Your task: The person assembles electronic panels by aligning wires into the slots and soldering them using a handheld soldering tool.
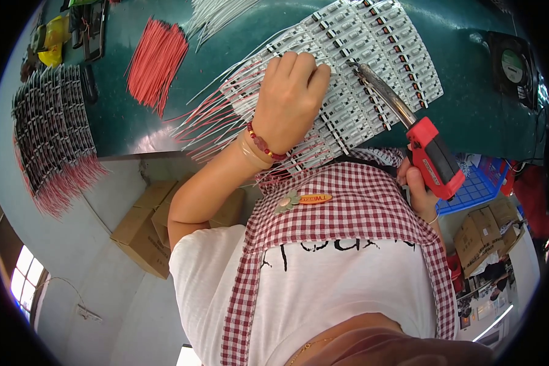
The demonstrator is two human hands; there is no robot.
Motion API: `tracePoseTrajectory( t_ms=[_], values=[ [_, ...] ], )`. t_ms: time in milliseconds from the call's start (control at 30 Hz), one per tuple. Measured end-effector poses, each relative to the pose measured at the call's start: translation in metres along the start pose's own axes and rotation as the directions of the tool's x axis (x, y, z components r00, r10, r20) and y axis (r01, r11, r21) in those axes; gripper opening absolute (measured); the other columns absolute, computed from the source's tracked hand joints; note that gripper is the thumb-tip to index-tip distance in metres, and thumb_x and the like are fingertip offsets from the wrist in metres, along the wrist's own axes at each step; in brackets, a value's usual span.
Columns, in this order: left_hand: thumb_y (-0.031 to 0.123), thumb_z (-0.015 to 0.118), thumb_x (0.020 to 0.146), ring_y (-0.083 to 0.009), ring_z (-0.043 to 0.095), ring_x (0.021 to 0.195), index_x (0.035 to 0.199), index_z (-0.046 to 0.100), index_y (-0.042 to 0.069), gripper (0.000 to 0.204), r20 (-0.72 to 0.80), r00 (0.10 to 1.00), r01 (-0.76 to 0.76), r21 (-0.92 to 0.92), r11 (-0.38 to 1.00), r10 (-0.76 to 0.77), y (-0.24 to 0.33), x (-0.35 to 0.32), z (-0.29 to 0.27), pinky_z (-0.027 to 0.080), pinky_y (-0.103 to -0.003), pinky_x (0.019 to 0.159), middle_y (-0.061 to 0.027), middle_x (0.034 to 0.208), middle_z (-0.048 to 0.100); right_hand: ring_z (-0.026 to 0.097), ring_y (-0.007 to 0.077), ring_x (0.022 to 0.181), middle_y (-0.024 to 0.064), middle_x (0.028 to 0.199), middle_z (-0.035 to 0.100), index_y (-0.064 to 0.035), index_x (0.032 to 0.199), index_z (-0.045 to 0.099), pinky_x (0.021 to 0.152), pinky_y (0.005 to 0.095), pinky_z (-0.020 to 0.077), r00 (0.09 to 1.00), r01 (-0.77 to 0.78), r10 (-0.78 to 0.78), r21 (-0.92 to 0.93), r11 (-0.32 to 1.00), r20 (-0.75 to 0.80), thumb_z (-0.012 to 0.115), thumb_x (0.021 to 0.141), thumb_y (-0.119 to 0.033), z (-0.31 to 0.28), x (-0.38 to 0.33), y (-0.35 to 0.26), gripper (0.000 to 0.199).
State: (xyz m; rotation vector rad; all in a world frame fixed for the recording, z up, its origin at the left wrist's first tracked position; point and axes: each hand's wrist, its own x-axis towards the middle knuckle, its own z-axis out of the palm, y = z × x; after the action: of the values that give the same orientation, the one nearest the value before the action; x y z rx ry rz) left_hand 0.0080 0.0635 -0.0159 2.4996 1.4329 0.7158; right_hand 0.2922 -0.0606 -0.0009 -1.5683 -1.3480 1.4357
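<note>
A broad panel of small white circuit boards (pixel 402 61) lies on the green tabletop in front of me. Red and white wires (pixel 210 119) trail from its left side. My left hand (pixel 294 91) is over the panel with its fingers curled into a pinch; whatever they hold is hidden. My right hand (pixel 418 186), partly hidden behind the tool, grips a soldering gun (pixel 434 155) with a red and black handle. Its metal tube slants up and left, and the tip is over the panel, just right of my left fingers. Whether the tip touches a board, I cannot tell.
Left of the panel lie a bundle of red wires (pixel 155 64) and, farther back, white wires (pixel 219 15). Wired boards (pixel 55 116) are stacked at far left. A black fan (pixel 513 68) stands at right, with a blue basket (pixel 473 192) below. Cardboard boxes (pixel 143 226) sit under the table.
</note>
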Motion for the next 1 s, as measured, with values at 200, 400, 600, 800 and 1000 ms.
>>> tracePoseTrajectory(
  t_ms=[200, 400, 600, 800, 1000],
  values=[
    [0.003, 0.064, 0.074, -0.0237, 0.054, 0.077, 0.098, 0.070, 0.003, 0.025, -0.007, 1.000, -0.028, 0.013, 1.000, 0.028, 0.007, -0.002, -0.007, 0.043, -0.036, 0.068, -0.0065, 0.082, 0.054, 0.051, 0.0112, 0.063, 0.0061, 0.074, 0.058, -0.0001, 0.136, 0.050, 0.057, 0.0251, 0.0403, 0.999, 0.019, -0.017, 0.077, 0.997, -0.030, 0.066, 0.096, -0.032, 0.001, -0.004, 0.002, 0.054],
    [0.001, 0.065, 0.072, -0.0236, 0.054, 0.077, 0.099, 0.071, 0.002, 0.027, 0.001, 1.000, -0.007, -0.056, 0.998, 0.007, 0.011, -0.006, 0.000, 0.043, -0.036, 0.069, -0.0062, 0.081, 0.054, 0.052, 0.0114, 0.063, 0.0072, 0.076, 0.060, 0.0011, 0.130, 0.052, 0.057, 0.0255, 0.0410, 0.999, 0.032, -0.031, 0.038, 0.999, -0.029, 0.066, 0.096, -0.027, -0.002, -0.009, 0.012, 0.046],
    [-0.002, 0.065, 0.070, -0.0238, 0.054, 0.077, 0.097, 0.071, 0.003, 0.028, 0.017, 1.000, -0.003, -0.056, 0.998, 0.004, 0.009, -0.006, 0.003, 0.044, -0.036, 0.070, -0.0063, 0.081, 0.054, 0.065, 0.0193, 0.088, 0.0092, 0.098, 0.069, 0.0003, 0.109, 0.067, 0.080, 0.0336, 0.0513, 0.996, -0.085, 0.085, 0.071, 0.994, 0.005, 0.068, 0.091, -0.009, -0.003, -0.007, 0.012, 0.021],
    [-0.002, 0.065, 0.070, -0.0236, 0.054, 0.077, 0.096, 0.070, 0.002, 0.028, 0.018, 1.000, -0.003, -0.057, 0.998, 0.004, 0.010, -0.005, 0.004, 0.044, -0.036, 0.070, -0.0064, 0.081, 0.053, 0.069, 0.0234, 0.084, 0.0106, 0.095, 0.071, -0.0004, 0.104, 0.070, 0.077, 0.0352, 0.0532, 1.000, 0.029, -0.029, -0.074, 0.997, -0.001, 0.074, 0.085, -0.012, -0.005, -0.006, 0.017, 0.022],
    [-0.002, 0.065, 0.070, -0.0234, 0.054, 0.077, 0.096, 0.070, 0.002, 0.027, 0.005, 1.000, -0.001, -0.054, 0.999, 0.001, 0.009, -0.006, 0.004, 0.044, -0.036, 0.069, -0.0062, 0.081, 0.053, 0.068, 0.0211, 0.083, 0.0097, 0.096, 0.071, -0.0005, 0.106, 0.070, 0.076, 0.0339, 0.0526, 0.998, -0.055, 0.056, 0.015, 0.998, -0.040, 0.072, 0.087, -0.010, -0.005, -0.012, 0.011, 0.022]
  ],
)
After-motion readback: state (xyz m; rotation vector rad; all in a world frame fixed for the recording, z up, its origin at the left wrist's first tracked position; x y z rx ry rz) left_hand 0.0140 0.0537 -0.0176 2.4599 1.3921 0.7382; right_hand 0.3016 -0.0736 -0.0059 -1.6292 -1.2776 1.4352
